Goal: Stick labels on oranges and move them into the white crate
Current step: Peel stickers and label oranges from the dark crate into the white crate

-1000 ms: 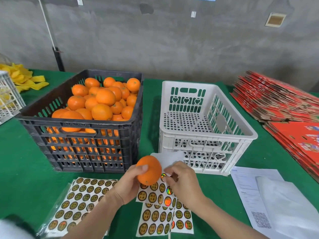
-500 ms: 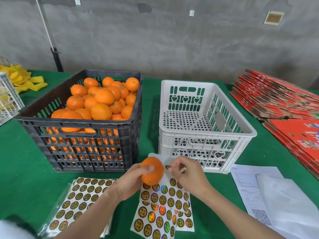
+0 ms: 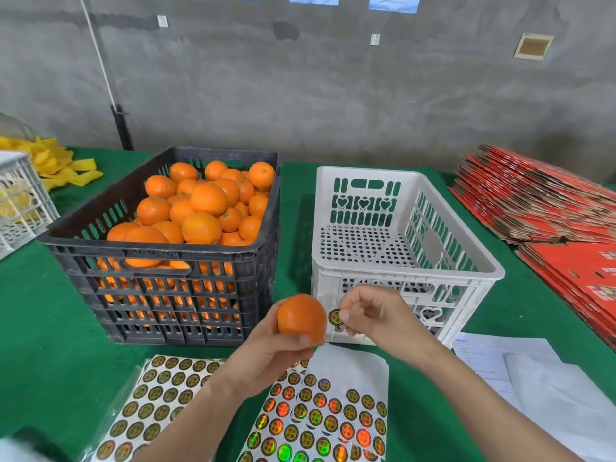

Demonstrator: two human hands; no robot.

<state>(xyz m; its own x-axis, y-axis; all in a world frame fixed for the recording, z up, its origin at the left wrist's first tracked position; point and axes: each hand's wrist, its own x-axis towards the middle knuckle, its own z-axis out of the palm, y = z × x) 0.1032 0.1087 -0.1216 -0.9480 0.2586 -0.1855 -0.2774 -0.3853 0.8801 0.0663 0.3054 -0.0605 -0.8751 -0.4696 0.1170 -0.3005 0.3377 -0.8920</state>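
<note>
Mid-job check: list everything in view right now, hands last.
black crate: one, black, left of centre
oranges: many, orange, piled in black crate
held orange: one, orange, in front of crates
white crate: one, white, right of black crate, nothing visible inside
label: one, gold and black, beside held orange
label sheets: two, gold, near edge
flat cartons: stack, red, far right
papers: few, white, near right
yellow pieces: pile, yellow, far left
table: one, green
left hand: holds held orange
right hand: fingers pinch label
</note>
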